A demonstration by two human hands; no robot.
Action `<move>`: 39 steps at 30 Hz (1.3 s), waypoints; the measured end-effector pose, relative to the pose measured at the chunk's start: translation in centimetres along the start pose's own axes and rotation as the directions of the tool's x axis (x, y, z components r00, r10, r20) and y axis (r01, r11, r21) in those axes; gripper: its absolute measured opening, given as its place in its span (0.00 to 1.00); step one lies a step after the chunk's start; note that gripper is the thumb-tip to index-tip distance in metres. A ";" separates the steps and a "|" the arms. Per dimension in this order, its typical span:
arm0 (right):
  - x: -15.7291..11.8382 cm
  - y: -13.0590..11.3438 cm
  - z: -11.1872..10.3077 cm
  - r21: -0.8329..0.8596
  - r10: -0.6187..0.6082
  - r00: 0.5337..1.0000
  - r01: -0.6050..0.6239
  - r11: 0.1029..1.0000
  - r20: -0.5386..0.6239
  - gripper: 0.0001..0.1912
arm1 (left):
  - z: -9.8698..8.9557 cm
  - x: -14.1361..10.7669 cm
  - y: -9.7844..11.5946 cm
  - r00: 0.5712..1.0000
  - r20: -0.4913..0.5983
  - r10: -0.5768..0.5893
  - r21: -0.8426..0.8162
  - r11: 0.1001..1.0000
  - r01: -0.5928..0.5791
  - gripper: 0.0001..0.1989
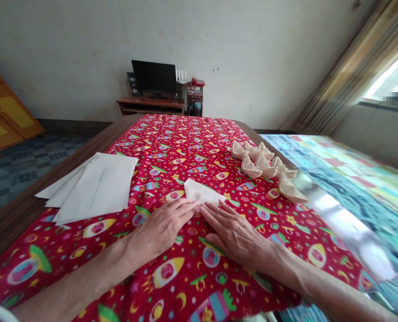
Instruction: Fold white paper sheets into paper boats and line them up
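Note:
A partly folded sheet of white paper lies flat on the red patterned cloth in front of me. My left hand rests on its near left edge with the fingers stretched out. From the other side my right hand presses on the near edge too, its fingers extended and its thumb apart. The fingertips of both hands almost meet at the paper's middle. Some of the near edge is hidden beneath them.
Several white paper sheets lie fanned at the left. Several folded paper boat shapes stand in a group at the right. A bed adjoins the table's right side. Beyond the table, a monitor sits on a desk.

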State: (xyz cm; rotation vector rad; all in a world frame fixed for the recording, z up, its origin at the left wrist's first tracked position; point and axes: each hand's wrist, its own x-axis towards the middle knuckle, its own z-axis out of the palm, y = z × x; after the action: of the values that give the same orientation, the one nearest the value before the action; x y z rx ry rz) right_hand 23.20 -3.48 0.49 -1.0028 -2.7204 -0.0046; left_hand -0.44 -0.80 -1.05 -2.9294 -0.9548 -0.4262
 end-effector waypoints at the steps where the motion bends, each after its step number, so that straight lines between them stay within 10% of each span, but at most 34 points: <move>1: -0.4 0.4 0.0 0.003 0.009 1.000 -0.009 1.000 -0.004 0.29 | 0.0 0.0 0.0 1.000 0.003 -0.006 -0.010 1.000 0.006 0.31; 26: -0.8 1.4 -0.1 -0.033 0.007 0.984 -0.013 0.999 -0.177 0.19 | -1.4 2.1 0.8 0.994 0.098 -0.053 0.094 0.995 0.044 0.34; 39: 2.0 3.7 0.3 -0.053 0.388 0.871 -0.422 0.905 -0.301 0.15 | -1.4 4.9 -1.9 0.998 -0.043 -0.047 -0.171 0.984 0.039 0.09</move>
State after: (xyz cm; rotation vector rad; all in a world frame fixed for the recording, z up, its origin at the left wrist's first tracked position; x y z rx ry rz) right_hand 24.03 0.69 0.31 -1.4679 -2.2274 -0.2195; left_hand 1.93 3.40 1.48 -3.0380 -1.0266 -0.6044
